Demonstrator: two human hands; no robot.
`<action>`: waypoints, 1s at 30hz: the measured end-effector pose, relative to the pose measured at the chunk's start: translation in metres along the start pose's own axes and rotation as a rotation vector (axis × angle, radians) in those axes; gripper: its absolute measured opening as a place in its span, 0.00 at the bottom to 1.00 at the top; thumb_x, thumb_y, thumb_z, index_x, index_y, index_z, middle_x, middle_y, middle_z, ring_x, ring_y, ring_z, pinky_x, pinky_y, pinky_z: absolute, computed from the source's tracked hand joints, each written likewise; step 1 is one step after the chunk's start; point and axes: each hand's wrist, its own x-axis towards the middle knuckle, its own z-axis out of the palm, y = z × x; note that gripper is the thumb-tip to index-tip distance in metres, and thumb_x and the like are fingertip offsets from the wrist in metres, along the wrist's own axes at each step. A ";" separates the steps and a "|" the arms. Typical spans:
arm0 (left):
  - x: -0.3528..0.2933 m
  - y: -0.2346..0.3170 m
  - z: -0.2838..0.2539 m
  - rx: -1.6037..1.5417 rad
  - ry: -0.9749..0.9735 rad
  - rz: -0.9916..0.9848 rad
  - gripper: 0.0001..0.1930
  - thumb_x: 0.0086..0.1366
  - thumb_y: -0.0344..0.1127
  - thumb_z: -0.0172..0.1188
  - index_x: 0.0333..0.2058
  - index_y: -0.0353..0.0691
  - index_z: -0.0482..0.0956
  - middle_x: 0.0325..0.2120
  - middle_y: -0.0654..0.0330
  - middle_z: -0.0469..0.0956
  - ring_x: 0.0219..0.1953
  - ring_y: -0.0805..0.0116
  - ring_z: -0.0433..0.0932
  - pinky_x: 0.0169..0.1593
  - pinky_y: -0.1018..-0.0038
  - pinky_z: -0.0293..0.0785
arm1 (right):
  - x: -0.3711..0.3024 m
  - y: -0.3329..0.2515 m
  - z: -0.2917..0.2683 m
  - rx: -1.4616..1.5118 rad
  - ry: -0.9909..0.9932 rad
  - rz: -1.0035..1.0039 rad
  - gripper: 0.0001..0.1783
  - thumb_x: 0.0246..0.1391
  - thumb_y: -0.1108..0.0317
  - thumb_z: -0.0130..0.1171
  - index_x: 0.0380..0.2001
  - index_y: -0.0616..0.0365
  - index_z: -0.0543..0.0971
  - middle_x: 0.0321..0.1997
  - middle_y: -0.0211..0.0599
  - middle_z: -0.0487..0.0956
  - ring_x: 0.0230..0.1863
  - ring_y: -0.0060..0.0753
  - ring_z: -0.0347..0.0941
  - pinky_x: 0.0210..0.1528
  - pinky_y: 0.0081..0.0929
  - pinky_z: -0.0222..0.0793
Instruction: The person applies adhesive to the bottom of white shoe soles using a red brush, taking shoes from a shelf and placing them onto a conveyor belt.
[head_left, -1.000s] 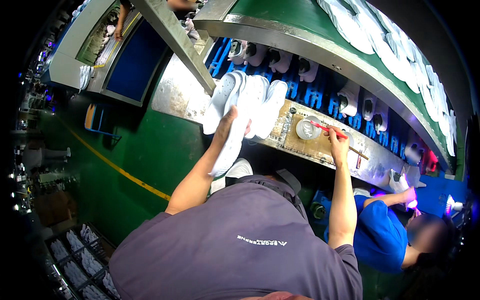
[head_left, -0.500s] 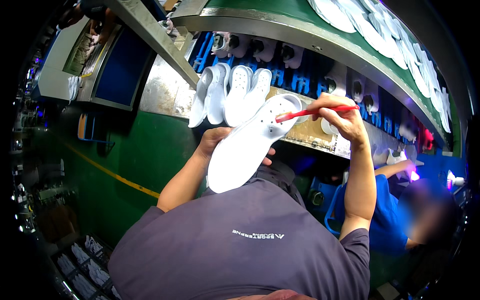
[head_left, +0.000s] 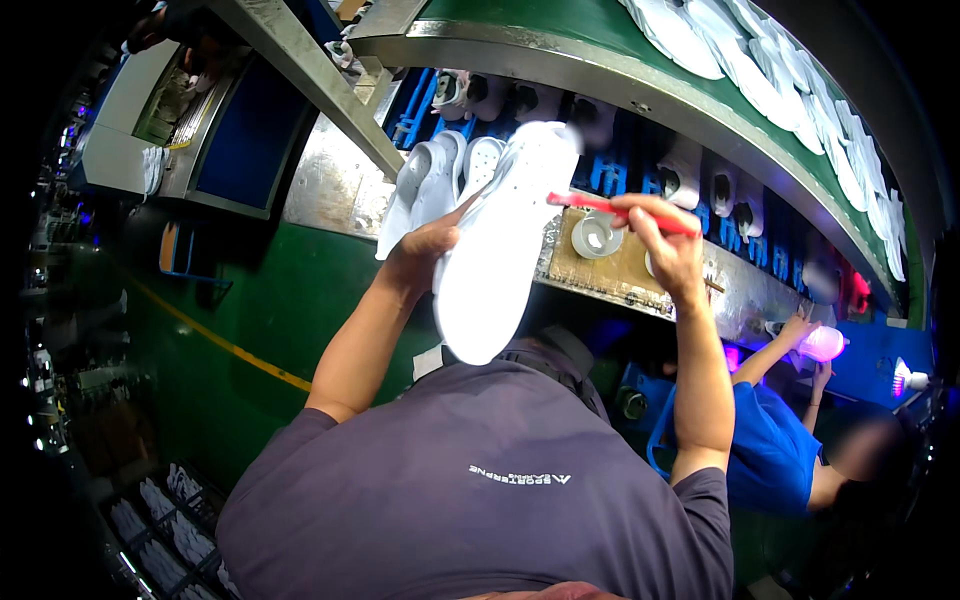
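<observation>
My left hand (head_left: 428,246) grips a white shoe sole (head_left: 490,280) by its left edge, holding it raised in front of me with its broad end toward my chest. Small holes mark its far part. In my right hand (head_left: 665,252) is a red-handled brush (head_left: 585,202). Its head is at the sole's right edge; whether the bristles touch is hard to tell. Below the brush, a small translucent bowl (head_left: 597,238) stands on a brown board (head_left: 572,268). Several more white soles (head_left: 412,195) lean together on the bench beyond my left hand, partly hidden by the held one.
White shoe uppers (head_left: 682,172) sit among blue holders under the metal-edged shelf. Above, a green belt (head_left: 590,14) carries several white soles (head_left: 770,90). A slanted metal post (head_left: 310,85) rises at left. A co-worker in blue (head_left: 760,450) works at right beside a pink-lit object (head_left: 822,343).
The sole has tipped more upright and moved up and away from me, uncovering the bowl. My right hand and brush have shifted slightly left and down. The co-worker's arms have moved.
</observation>
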 end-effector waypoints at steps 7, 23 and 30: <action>0.039 0.013 -0.016 0.229 0.011 0.124 0.65 0.50 0.60 0.74 0.75 0.30 0.47 0.71 0.45 0.60 0.71 0.53 0.64 0.71 0.64 0.63 | -0.024 -0.014 0.005 0.095 -0.209 0.014 0.14 0.63 0.70 0.56 0.42 0.69 0.85 0.35 0.42 0.85 0.38 0.32 0.82 0.46 0.27 0.77; 0.045 0.048 -0.019 0.337 0.054 0.347 0.53 0.51 0.43 0.72 0.72 0.36 0.53 0.57 0.51 0.70 0.62 0.55 0.70 0.68 0.63 0.66 | -0.021 -0.017 -0.009 0.050 -0.270 -0.187 0.11 0.60 0.72 0.60 0.42 0.62 0.87 0.33 0.37 0.86 0.37 0.32 0.78 0.45 0.30 0.73; 0.041 0.049 0.007 0.592 0.081 0.446 0.55 0.42 0.33 0.78 0.69 0.38 0.56 0.59 0.52 0.69 0.65 0.55 0.68 0.70 0.59 0.65 | -0.008 -0.003 -0.014 0.110 -0.038 -0.089 0.12 0.66 0.72 0.58 0.47 0.64 0.85 0.38 0.36 0.86 0.42 0.28 0.81 0.51 0.27 0.73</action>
